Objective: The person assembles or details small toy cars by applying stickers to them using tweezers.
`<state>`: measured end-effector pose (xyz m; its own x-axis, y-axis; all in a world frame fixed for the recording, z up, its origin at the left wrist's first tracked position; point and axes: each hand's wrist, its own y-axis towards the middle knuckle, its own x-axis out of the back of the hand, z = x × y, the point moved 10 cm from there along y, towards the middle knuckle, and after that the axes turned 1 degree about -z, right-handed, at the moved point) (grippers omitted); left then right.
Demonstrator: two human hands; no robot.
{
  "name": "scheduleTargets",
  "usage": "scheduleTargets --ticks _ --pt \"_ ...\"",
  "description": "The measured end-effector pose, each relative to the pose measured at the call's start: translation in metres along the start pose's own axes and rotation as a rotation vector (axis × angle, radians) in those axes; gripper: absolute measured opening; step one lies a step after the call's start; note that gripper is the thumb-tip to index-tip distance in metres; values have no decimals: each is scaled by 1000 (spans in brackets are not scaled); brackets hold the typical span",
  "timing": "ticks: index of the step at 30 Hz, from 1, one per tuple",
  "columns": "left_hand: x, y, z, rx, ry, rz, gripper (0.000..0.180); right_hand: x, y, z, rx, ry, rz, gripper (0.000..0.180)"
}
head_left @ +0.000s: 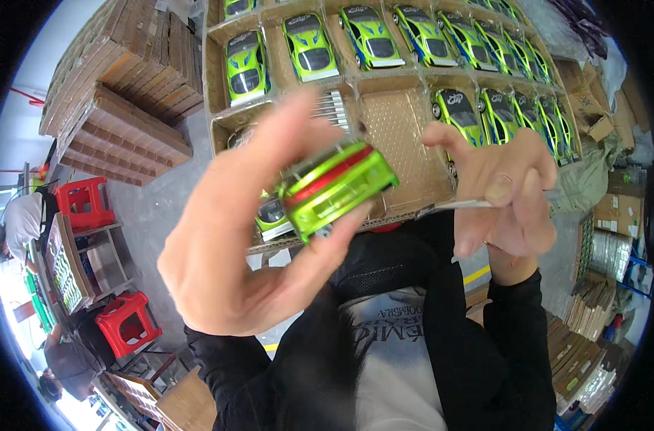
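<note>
Toy car (341,188), head view: green with a red band, above the near side of the cardboard tray (399,133), pinched between thumb and fingers of the left hand (223,241), spread to its width. The right hand (510,188), partly curled, grips a thin metal rod (467,205). Dark lettering crosses the shirt (395,359); pale script marks the other cars (371,39), which fill walled compartments, one showing its dimpled base. Grey floor (158,205) borders the tray's left edge.

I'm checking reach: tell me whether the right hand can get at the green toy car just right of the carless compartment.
Probably yes: the right hand looks close and the far end of the toy car lies uncovered, though the held thin metal tool might hamper its grip.
</note>
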<state>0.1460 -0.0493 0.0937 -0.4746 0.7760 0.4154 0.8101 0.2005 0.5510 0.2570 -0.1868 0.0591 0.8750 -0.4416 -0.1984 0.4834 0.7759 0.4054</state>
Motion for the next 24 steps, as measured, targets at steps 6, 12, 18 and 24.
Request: scheduleTargets --ticks 6,12,18,24 --pt "-11 8 -22 -268 108 110 51 -15 9 12 -6 -72 -43 30" --pt "-12 12 -25 -239 122 121 49 -12 4 13 -25 -85 -43 30" --pt "-13 12 -26 -248 122 117 49 -9 5 9 -6 -50 -38 31" --pt "-13 13 -26 -230 126 117 49 -8 6 9 -3 -48 -28 31"
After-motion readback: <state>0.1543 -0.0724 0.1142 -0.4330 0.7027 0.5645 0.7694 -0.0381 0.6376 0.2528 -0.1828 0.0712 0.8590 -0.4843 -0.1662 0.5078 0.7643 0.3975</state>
